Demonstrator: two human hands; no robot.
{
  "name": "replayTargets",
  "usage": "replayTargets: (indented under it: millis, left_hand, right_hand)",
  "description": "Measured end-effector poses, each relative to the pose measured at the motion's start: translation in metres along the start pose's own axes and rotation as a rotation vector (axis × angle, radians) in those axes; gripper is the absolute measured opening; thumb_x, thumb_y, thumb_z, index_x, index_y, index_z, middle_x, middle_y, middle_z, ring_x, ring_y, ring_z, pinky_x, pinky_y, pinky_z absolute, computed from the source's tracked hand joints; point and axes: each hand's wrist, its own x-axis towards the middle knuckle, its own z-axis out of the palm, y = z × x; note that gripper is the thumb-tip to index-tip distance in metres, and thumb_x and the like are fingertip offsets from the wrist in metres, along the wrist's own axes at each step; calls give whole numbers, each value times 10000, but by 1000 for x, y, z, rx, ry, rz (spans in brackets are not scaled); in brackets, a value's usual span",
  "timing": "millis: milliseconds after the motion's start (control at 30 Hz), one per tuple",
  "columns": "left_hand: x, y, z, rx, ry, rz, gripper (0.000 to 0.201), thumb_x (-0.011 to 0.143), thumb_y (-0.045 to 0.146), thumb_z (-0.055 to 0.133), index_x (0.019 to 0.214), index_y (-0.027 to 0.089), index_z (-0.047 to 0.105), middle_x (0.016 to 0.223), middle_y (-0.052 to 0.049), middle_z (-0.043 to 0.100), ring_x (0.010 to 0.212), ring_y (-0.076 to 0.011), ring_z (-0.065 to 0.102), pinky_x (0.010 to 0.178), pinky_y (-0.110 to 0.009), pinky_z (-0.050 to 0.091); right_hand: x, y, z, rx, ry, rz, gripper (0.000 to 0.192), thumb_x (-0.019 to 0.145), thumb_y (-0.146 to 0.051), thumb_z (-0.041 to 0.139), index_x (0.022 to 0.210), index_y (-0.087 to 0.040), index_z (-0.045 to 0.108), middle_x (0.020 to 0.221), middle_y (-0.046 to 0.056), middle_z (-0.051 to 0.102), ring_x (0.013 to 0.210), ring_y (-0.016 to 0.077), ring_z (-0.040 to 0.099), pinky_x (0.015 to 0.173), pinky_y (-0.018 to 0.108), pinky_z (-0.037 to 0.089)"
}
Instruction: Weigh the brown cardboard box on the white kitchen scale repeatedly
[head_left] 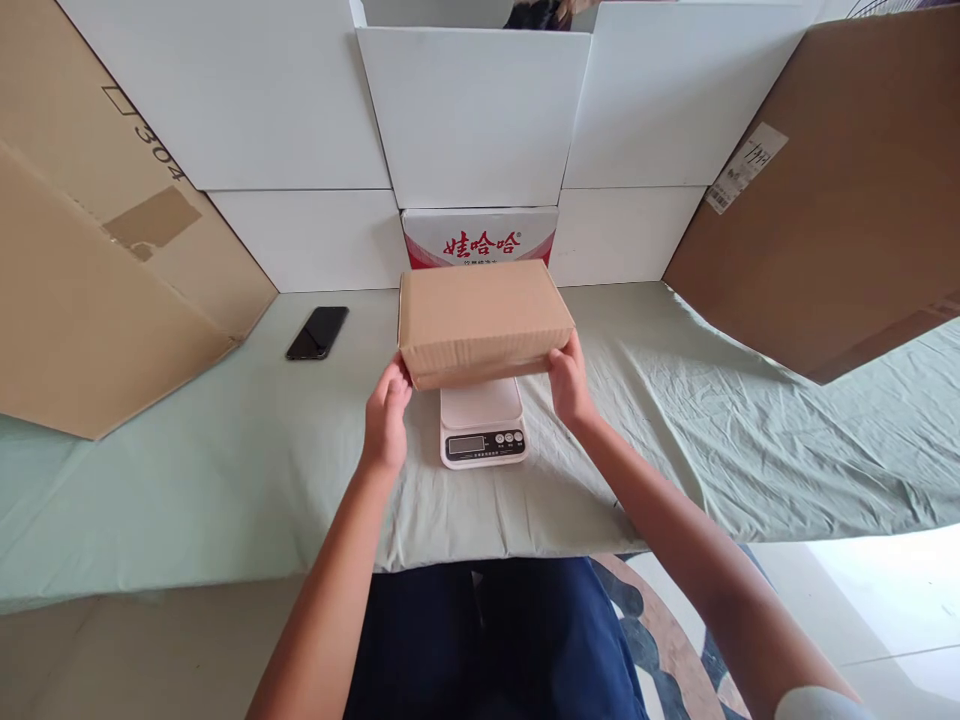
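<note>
In the head view, I grip the cardboard box (484, 315) between my left hand (386, 415) and right hand (570, 382), one at each near corner, neither closer. Its long axis runs left to right, and it covers the rear of the white scale (484, 447); whether they touch, I can't tell. Under the scale lies a wrinkled green cloth (322, 480), with a phone (318, 333) off left and white panels (472, 115) behind.
</note>
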Motion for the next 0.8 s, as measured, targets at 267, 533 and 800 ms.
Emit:
replayTargets:
  millis: [267, 533, 800]
  left_hand:
    - [93, -44, 16, -93, 97, -24, 805, 819, 835, 531, 1366, 256, 647, 1557, -139, 568, 1539, -283, 425, 1263, -422, 315]
    - [96, -78, 14, -115, 95, -182, 881, 799, 851, 502, 1411, 226, 607, 1622, -163, 485, 1540, -282, 424, 1256, -432, 324]
    - [104, -70, -4, -87, 117, -213, 874, 853, 839, 432, 1451, 221, 588, 1651, -174, 437, 1565, -293, 370, 1272, -451, 301]
  right_hand:
    - [60, 39, 29, 5, -10, 19, 616, 799, -551, 575, 1346, -323, 405, 1458, 64, 496, 1403, 294, 438, 1248, 544, 350]
    - [54, 58, 19, -26, 14, 187, 547, 747, -433, 625, 1238, -268, 449, 1392, 72, 548, 1335, 285, 476, 1232, 528, 383]
    - [60, 69, 11, 32, 51, 250, 703, 791, -504, 601, 1434, -316, 387, 1627, 42, 417, 1550, 275, 349, 1322, 567, 253]
